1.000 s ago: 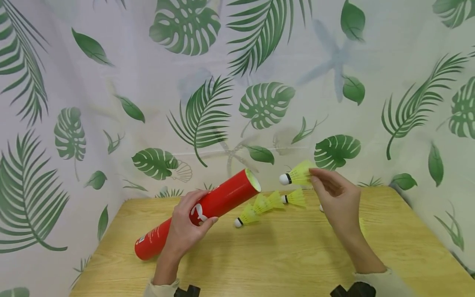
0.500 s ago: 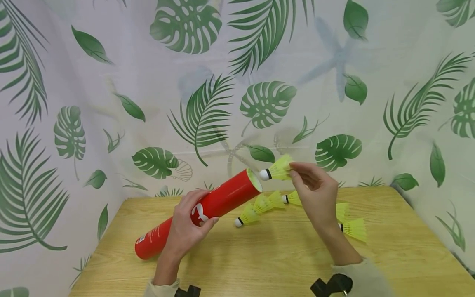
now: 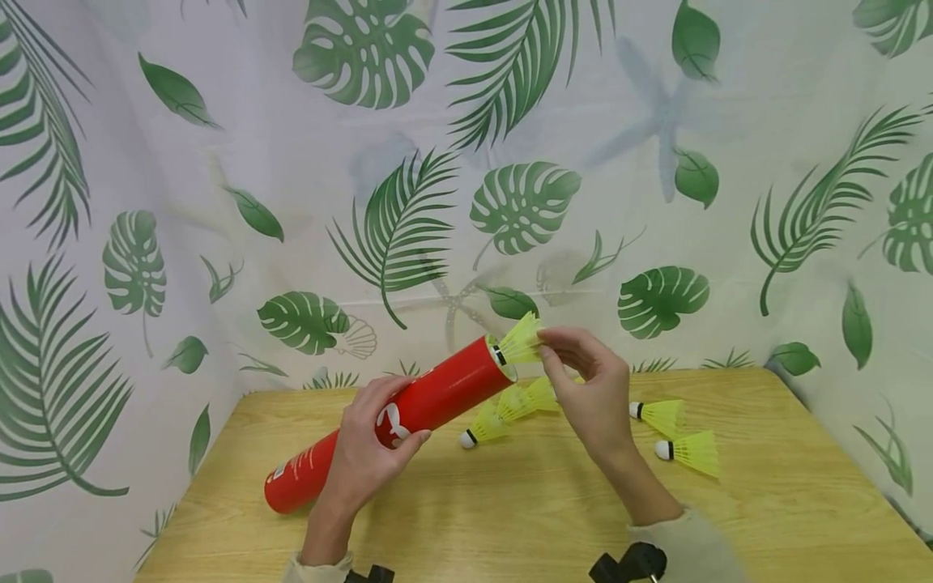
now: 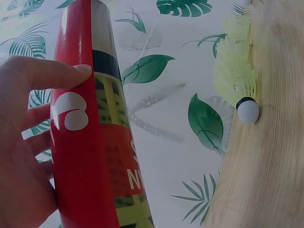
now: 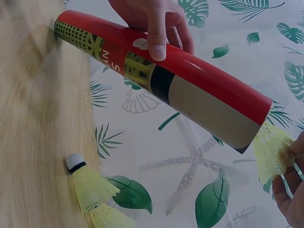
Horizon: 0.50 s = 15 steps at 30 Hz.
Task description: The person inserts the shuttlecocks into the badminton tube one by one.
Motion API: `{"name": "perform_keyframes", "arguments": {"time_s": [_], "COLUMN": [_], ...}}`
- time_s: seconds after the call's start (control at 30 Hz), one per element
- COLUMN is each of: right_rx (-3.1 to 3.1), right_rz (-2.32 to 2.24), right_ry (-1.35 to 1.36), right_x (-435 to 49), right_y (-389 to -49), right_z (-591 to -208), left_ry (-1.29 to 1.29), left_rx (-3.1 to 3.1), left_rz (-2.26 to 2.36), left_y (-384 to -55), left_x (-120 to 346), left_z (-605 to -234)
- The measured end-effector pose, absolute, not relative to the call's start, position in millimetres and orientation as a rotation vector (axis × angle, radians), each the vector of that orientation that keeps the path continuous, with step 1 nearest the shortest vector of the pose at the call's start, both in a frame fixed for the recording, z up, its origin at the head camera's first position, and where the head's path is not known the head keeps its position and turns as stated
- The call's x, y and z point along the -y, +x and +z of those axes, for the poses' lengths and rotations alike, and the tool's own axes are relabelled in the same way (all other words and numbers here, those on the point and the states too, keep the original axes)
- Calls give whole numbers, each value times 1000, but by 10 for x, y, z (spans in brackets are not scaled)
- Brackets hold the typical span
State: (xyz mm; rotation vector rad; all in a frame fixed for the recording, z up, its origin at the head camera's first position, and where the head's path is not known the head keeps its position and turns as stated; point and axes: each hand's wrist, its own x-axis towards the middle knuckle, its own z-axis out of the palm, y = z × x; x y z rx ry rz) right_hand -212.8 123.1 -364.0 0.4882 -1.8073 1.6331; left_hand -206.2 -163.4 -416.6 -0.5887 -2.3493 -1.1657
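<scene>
My left hand (image 3: pixel 372 445) grips a red shuttlecock tube (image 3: pixel 452 385) around its middle. The tube leans up to the right, with its lower end on the table and its open end raised. In the left wrist view the thumb lies across the red side of the tube (image 4: pixel 76 156). My right hand (image 3: pixel 590 389) pinches the skirt of a yellow shuttlecock (image 3: pixel 521 340) at the open end. That shuttlecock's white cork is inside the mouth, hidden by the rim, while its skirt (image 5: pixel 270 154) sticks out in the right wrist view.
Behind the tube's mouth, several yellow shuttlecocks (image 3: pixel 488 423) lie in a row on the wooden table (image 3: pixel 510 510). Two more, an upper shuttlecock (image 3: pixel 662 415) and a lower shuttlecock (image 3: pixel 692 453), lie right of my right hand. A leaf-patterned cloth (image 3: pixel 408 219) hangs behind the table.
My right hand has moved left, bringing the shuttlecock from the air on the right into the tube's mouth, cork first. My left hand and the tube stay almost still.
</scene>
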Motion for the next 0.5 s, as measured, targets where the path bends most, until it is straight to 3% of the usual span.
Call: {"name": "perform_keyframes", "arguments": {"time_s": [0.5], "right_rx": [1953], "right_rz": [1533], "right_ry": [546], "right_x": [-1076], "right_y": [-2062], "right_z": [-3699], "left_ry": [-584], "left_rx": [2358], "left_rz": [-1182], "left_y": [-2050], "left_x": [1621], "left_z": [-4155]}}
